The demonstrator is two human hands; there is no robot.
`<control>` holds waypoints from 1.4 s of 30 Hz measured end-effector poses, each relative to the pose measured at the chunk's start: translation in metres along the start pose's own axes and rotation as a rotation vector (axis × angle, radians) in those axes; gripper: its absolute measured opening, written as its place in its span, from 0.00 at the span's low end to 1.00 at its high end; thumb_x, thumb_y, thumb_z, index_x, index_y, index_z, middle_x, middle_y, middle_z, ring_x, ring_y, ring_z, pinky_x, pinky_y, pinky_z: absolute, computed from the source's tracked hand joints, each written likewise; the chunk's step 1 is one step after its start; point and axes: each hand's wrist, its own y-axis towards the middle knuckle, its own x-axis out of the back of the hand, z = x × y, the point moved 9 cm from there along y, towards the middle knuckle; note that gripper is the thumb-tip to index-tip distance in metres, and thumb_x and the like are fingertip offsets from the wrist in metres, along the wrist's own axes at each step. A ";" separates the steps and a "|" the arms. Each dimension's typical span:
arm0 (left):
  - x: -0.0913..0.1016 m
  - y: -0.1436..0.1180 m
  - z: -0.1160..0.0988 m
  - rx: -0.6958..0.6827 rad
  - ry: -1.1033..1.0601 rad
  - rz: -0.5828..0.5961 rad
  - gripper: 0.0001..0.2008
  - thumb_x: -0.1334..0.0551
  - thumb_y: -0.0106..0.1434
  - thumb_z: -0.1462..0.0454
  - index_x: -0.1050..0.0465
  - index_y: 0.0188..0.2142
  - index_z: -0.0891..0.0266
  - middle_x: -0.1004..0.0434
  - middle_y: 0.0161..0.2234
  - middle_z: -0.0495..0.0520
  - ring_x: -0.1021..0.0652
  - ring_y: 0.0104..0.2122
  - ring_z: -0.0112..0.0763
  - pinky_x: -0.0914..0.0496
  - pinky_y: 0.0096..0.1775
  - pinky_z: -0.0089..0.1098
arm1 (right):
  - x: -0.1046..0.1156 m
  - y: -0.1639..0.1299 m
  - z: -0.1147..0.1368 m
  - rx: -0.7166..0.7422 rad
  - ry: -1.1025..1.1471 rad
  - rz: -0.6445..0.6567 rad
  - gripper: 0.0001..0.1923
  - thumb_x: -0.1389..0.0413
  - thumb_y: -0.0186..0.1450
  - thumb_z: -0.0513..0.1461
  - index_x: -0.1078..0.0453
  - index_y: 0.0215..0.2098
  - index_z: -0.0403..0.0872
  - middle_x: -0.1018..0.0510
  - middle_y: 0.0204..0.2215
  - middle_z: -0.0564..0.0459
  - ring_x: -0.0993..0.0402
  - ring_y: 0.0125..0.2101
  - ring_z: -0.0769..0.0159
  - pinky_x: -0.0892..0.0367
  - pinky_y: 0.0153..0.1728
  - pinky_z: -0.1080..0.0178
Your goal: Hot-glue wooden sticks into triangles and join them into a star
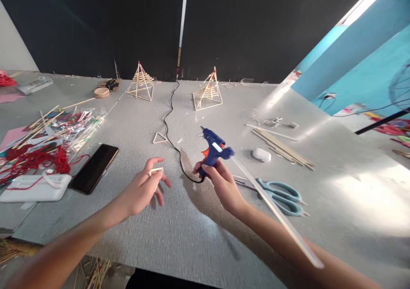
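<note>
Grey textured table (198,237) under a black back wall, a turquoise panel off to the far right. Well beyond both hands, near the wall: two stick pyramids, one (140,84) ahead of the left hand, the other (207,93) ahead of the right. Far out to the left of the left hand: a heap of shiny wrappers and loose sticks (68,124), red yarn (35,158) and a white case (35,187). Just left of the left hand: a dark phone (95,167), flat on the table. Just right of the right hand: teal scissors (282,196), lying flat; further out, a bundle of flat wooden sticks (283,147) and a small white earbud case (261,154).

Right hand (224,186) closed around the grip of a blue glue gun (214,148), nozzle aimed away and to the left, a long clear glue stick (275,212) trailing from its back over the right forearm. Black cord (171,122) running from below the gun away toward the wall, between the two hands.

Left hand (145,188) raised off the table, thumb and forefinger pinching a short wooden stick (156,169), other fingers loosely spread. Beyond that hand, beside the cord: a small stick triangle (159,138), flat on the table.
</note>
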 end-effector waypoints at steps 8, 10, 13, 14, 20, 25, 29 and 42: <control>0.003 0.006 0.008 0.124 0.058 0.132 0.23 0.40 0.63 0.57 0.38 0.55 0.62 0.27 0.27 0.47 0.35 0.23 0.26 0.47 0.24 0.30 | 0.011 -0.011 -0.016 -0.001 0.020 0.002 0.12 0.44 0.69 0.48 0.37 0.40 0.51 0.29 0.29 0.58 0.33 0.27 0.67 0.34 0.32 0.60; 0.006 0.007 0.013 0.136 0.107 0.146 0.23 0.39 0.63 0.58 0.39 0.56 0.61 0.24 0.29 0.47 0.35 0.22 0.26 0.46 0.24 0.30 | 0.011 -0.012 -0.016 -0.002 0.023 0.007 0.11 0.44 0.69 0.48 0.37 0.40 0.51 0.29 0.29 0.58 0.33 0.27 0.67 0.34 0.32 0.60; 0.013 0.011 0.020 0.153 0.168 0.161 0.21 0.41 0.66 0.55 0.41 0.55 0.59 0.18 0.34 0.51 0.35 0.17 0.23 0.47 0.21 0.30 | 0.011 -0.011 -0.015 -0.003 0.029 0.017 0.12 0.44 0.69 0.48 0.38 0.39 0.50 0.30 0.28 0.58 0.34 0.27 0.68 0.35 0.30 0.61; 0.017 0.012 0.022 0.159 0.187 0.154 0.20 0.41 0.67 0.54 0.40 0.54 0.59 0.17 0.37 0.53 0.34 0.15 0.22 0.48 0.20 0.30 | 0.011 -0.011 -0.015 -0.002 0.029 0.021 0.12 0.44 0.69 0.49 0.38 0.39 0.50 0.30 0.27 0.58 0.35 0.26 0.68 0.35 0.30 0.61; 0.043 0.023 0.016 0.109 0.291 0.008 0.17 0.35 0.65 0.51 0.33 0.42 0.60 0.16 0.35 0.54 0.29 0.15 0.21 0.40 0.22 0.26 | 0.010 -0.011 -0.015 -0.005 0.018 0.033 0.12 0.45 0.70 0.48 0.38 0.42 0.50 0.30 0.29 0.57 0.34 0.28 0.67 0.35 0.31 0.61; 0.043 0.025 0.006 0.081 0.287 0.010 0.17 0.37 0.66 0.50 0.35 0.41 0.60 0.16 0.33 0.53 0.32 0.14 0.20 0.41 0.19 0.26 | 0.010 -0.011 -0.016 -0.011 0.016 0.044 0.12 0.46 0.69 0.49 0.38 0.40 0.50 0.30 0.28 0.57 0.34 0.27 0.67 0.36 0.31 0.61; 0.036 0.025 -0.004 0.062 0.257 0.064 0.16 0.40 0.67 0.51 0.32 0.41 0.63 0.16 0.37 0.59 0.27 0.19 0.24 0.43 0.18 0.25 | 0.010 -0.011 -0.014 -0.020 0.008 0.032 0.12 0.45 0.69 0.49 0.38 0.38 0.50 0.30 0.27 0.58 0.35 0.27 0.67 0.36 0.31 0.61; 0.057 -0.004 -0.056 -0.496 0.344 -0.349 0.12 0.34 0.68 0.56 0.18 0.31 0.59 0.19 0.31 0.51 0.21 0.32 0.27 0.30 0.31 0.26 | 0.043 -0.025 0.003 0.193 -0.212 -0.121 0.09 0.43 0.70 0.43 0.28 0.35 0.47 0.31 0.22 0.57 0.36 0.23 0.69 0.40 0.25 0.64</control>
